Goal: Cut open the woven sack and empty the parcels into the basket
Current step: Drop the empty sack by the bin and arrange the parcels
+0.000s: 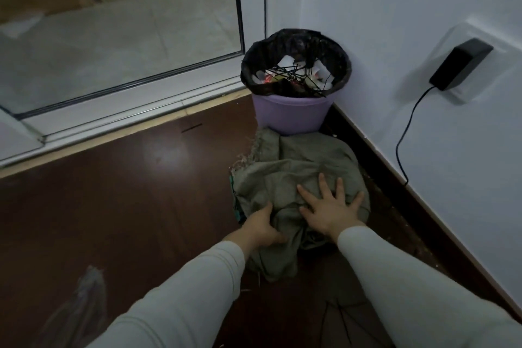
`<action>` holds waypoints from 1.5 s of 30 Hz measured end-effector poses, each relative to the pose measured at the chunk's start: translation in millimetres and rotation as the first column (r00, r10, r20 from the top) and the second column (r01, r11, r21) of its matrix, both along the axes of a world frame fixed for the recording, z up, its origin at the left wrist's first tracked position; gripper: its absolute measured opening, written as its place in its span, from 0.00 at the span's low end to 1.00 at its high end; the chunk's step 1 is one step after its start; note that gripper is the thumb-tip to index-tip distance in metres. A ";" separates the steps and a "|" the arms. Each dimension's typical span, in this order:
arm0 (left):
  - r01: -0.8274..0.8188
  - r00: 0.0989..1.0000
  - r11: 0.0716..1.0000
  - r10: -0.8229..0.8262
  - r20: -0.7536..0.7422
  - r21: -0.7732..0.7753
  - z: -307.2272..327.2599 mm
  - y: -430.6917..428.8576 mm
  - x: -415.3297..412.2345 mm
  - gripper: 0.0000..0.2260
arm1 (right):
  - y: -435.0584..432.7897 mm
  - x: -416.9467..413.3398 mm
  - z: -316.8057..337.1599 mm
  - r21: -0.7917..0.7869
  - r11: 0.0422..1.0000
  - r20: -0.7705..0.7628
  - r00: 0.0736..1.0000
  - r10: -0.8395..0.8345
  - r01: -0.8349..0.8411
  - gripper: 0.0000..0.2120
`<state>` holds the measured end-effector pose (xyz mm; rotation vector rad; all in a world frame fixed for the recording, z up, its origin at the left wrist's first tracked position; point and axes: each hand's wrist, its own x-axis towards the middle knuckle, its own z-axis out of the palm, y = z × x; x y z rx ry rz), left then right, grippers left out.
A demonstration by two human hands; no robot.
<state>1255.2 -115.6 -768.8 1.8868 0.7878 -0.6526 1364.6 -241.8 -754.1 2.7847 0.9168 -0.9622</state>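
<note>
A crumpled grey-green woven sack [291, 169] lies in a heap on the dark floor, just in front of a purple bin. Its frayed edge shows at the upper left. My right hand [330, 206] presses flat on top of the sack with the fingers spread. My left hand [262, 227] grips a fold of the sack at its near left side, fingers curled into the cloth. No parcels and no basket show in this view.
The purple bin [293, 116] with a black liner holds cable ties and scraps. A white wall [423, 22] with a black adapter [460, 63] and its cord runs along the right. A glass sliding door [118, 37] is at the back left.
</note>
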 end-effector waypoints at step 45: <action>-0.901 0.100 0.205 0.956 -0.277 0.383 49.9 50.9 -679.0 0.21 | 189.8 -541.0 5.6 0.382 0.622 -0.283 0.554 0.783 -0.684 0.16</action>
